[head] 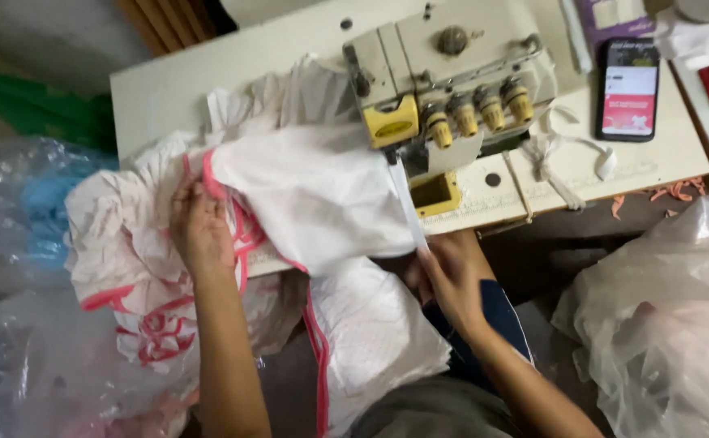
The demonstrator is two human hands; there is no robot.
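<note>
My left hand (200, 231) rests on a bunch of white fabric with pink trim (306, 195) and grips its pink edge at the left of the table. My right hand (451, 272) pinches a narrow white tape strip (407, 203) that runs up to the needle area of a cream overlock sewing machine (443, 65) with yellow tension knobs. The white fabric lies spread between both hands and hangs off the table's front edge over my lap.
A phone (628, 89) with a lit screen lies on the white table (160, 89) at the right of the machine, next to a loose white tape loop (557, 154). Clear plastic bags of cloth (662, 324) stand at both sides.
</note>
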